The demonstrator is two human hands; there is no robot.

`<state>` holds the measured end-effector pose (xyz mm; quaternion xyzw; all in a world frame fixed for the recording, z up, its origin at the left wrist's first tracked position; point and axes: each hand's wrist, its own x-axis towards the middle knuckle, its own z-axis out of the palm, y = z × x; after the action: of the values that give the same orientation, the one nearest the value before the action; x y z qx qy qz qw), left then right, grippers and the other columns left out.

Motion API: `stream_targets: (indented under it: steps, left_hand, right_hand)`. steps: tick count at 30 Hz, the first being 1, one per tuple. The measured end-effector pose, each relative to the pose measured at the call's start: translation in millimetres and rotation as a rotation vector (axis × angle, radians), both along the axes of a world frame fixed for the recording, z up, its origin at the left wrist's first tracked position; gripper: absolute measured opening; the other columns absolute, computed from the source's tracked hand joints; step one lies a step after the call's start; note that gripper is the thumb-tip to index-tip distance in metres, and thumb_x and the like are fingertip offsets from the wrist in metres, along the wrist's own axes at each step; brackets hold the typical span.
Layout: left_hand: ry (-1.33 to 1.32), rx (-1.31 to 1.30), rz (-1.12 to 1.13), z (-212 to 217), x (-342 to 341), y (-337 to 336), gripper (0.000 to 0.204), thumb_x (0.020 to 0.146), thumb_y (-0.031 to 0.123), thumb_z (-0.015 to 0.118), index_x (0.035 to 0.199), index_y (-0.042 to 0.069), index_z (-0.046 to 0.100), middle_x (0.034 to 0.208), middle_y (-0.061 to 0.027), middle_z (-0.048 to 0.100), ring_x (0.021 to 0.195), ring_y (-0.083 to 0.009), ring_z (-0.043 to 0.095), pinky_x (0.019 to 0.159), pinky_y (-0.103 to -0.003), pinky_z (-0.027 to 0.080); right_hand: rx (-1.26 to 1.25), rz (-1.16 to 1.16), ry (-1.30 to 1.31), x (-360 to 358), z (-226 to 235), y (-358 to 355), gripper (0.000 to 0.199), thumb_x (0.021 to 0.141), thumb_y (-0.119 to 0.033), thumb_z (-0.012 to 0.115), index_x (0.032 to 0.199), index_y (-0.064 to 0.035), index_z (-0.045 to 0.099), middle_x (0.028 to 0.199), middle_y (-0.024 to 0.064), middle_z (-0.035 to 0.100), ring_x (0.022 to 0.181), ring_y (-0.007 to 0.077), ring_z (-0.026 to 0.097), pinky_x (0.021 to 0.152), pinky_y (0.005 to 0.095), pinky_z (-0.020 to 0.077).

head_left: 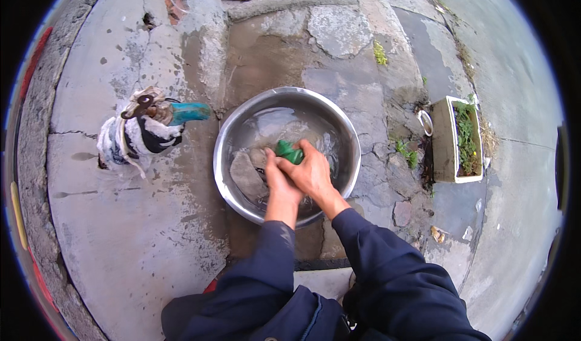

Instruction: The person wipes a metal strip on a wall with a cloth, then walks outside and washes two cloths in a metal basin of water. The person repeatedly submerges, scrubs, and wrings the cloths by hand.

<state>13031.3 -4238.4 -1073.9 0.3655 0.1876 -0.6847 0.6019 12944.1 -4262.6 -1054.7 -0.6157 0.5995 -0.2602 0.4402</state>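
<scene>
A wide metal basin (221,159) with water in it stands on the ground in front of me. Over its middle both my hands are closed together around a crumpled green cloth (289,151). My right hand (313,170) grips it from the right, its fingers curled over the cloth. Pressed against the lower side is my left hand (282,182), thumb up by the cloth's left edge. A flat, grey, rounded piece (247,176) lies in the basin beside my left hand; its kind is hard to tell. My palms hide part of the cloth.
Left of the basin, an outdoor pipe wrapped in cloth and cord (136,135) ends in a blue-green spout (190,112) pointing toward the basin. At right stands a white planter (443,141) with green plants. The paving (339,31) is cracked and uneven.
</scene>
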Motion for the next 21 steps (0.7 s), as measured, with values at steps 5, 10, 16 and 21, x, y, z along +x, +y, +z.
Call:
stream_targets:
  steps: [5,10,16,21]
  left_hand:
    - [-0.17,-0.124,-0.11,-4,12,0,0.055,0.103,0.058,0.046,0.118,0.006,0.057,0.115,-0.015,0.063,0.105,-0.0274,0.065,0.092,-0.045,0.054]
    - [-0.352,-0.024,-0.02,-7,-7,-9,0.054,0.106,0.05,0.044,0.127,0.002,0.056,0.119,-0.0152,0.065,0.107,-0.0281,0.067,0.094,-0.043,0.055]
    - [-0.444,0.065,-0.009,-1,5,-12,0.061,0.102,0.049,0.057,0.135,-0.003,0.055,0.131,-0.0151,0.063,0.115,-0.0273,0.065,0.097,-0.044,0.054]
    - [-0.56,0.098,-0.031,-12,32,-5,0.051,0.101,0.047,0.06,0.125,0.002,0.059,0.125,-0.0134,0.065,0.109,-0.0257,0.067,0.094,-0.043,0.055]
  right_hand:
    - [-0.243,0.071,-0.015,20,50,33,0.042,0.077,-0.043,0.081,0.085,-0.0051,0.066,0.081,0.018,0.07,0.076,0.0409,0.069,0.071,0.0474,0.0553]
    - [-0.133,-0.124,0.07,18,27,-9,0.032,0.09,-0.036,0.069,0.085,-0.0044,0.067,0.077,0.0249,0.069,0.075,0.044,0.069,0.069,0.0512,0.0543]
    - [-0.397,-0.038,0.31,-15,-45,-62,0.034,0.09,-0.037,0.072,0.088,-0.0047,0.059,0.085,0.019,0.067,0.084,0.041,0.067,0.072,0.0524,0.0517]
    - [-0.153,-0.101,0.36,0,-63,-43,0.046,0.087,-0.036,0.076,0.112,-0.0018,0.058,0.101,0.0229,0.068,0.102,0.0409,0.067,0.083,0.0506,0.052]
